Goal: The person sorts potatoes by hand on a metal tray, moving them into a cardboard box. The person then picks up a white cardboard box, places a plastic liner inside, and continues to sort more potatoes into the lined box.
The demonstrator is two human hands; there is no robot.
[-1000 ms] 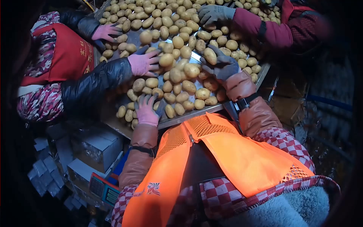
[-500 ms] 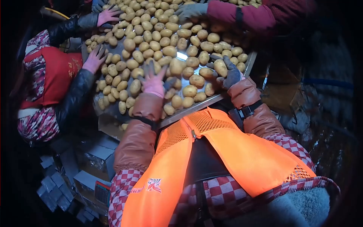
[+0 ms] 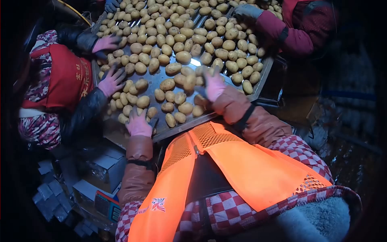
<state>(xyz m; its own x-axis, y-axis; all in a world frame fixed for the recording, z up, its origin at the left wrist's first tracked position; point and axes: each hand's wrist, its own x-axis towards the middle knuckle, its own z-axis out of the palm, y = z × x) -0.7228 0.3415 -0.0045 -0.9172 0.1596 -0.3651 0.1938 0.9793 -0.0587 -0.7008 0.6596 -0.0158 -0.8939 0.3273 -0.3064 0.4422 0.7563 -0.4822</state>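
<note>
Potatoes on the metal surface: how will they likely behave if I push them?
The potatoes will probably roll, given their rounded shapes and the smooth-looking metal surface. They look plump and solid, so they should keep their shape. Where they crowd together, pushing one may nudge its neighbours.

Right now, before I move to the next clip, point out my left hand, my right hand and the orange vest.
Left hand (image 3: pixel 139 124): head view, back of the glove.
Right hand (image 3: pixel 215 86): head view, back of the glove.
Orange vest (image 3: pixel 240 173): head view, right front panel.
</note>
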